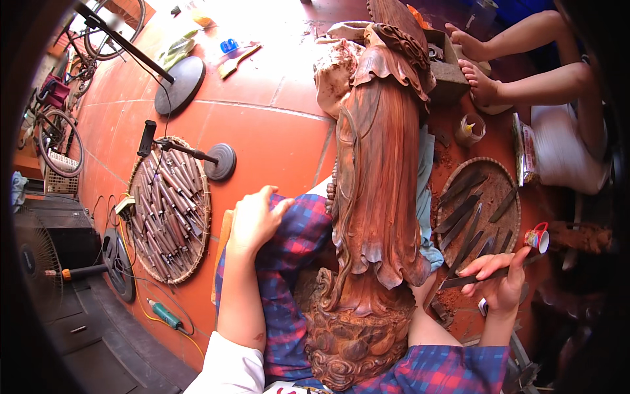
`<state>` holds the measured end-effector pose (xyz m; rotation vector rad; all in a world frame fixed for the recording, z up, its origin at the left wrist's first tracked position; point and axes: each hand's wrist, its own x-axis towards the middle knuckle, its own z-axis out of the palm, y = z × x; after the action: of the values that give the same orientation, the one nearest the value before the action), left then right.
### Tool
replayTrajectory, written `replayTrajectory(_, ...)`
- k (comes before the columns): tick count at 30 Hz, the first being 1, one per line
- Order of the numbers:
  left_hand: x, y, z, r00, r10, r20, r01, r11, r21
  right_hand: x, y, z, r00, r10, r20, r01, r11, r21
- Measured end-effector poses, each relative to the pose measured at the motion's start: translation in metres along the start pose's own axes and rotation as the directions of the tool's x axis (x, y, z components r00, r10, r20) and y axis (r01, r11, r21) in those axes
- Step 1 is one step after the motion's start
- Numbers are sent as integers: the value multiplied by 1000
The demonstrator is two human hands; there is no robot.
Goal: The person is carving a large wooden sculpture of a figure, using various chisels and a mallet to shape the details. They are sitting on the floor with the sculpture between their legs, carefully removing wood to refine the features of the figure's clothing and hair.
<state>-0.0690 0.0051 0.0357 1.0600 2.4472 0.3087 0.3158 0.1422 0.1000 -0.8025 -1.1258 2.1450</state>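
Note:
A large carved wooden statue in reddish brown lies between my legs, its ornate base toward me and its draped robe stretching away. My left hand rests on my left knee, over plaid shorts, fingers loosely extended and holding nothing. To the statue's right, my right hand grips a long, dark, flat file, held apart from the wood. Just beyond that hand, a shallow woven basket holds several similar dark flat tools. A light blue cloth lies along the statue's right side.
On the left, a round basket holds many wood-handled chisels, beside a stand with a round base. A green power tool and cords lie nearer me. A jar, a small cup and another person's feet are at right.

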Motion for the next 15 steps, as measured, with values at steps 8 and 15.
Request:
replayTrajectory(8, 0, 18, 22, 973, 120, 198, -172, 946, 276, 16, 19, -13, 1000, 3, -19, -2, 999, 34)
replayTrajectory(15, 1, 14, 23, 973, 149, 179, -194, 944, 269, 46, 45, -63, 870, 182, -458, -340, 894, -292)
